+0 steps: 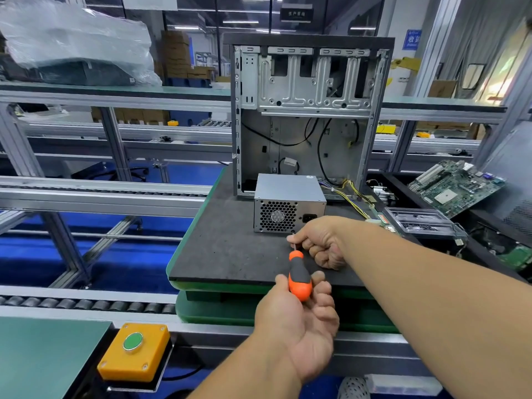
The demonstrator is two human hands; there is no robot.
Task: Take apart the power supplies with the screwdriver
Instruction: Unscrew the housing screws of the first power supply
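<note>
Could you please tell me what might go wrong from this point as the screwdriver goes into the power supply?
The right hand pinches the thin shaft right at the tip, so a slip of the screwdriver could jab its fingers. The power supply stands loose on the mat; pushing may slide it back towards the open case. A freed screw could roll off the mat's front edge onto the conveyor rollers.

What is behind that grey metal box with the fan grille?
Behind the power supply stands an open, mostly empty computer case, with black cables hanging loose inside. Yellow and black wires trail from the box's back right. The box itself hides the case floor right behind it.
</note>
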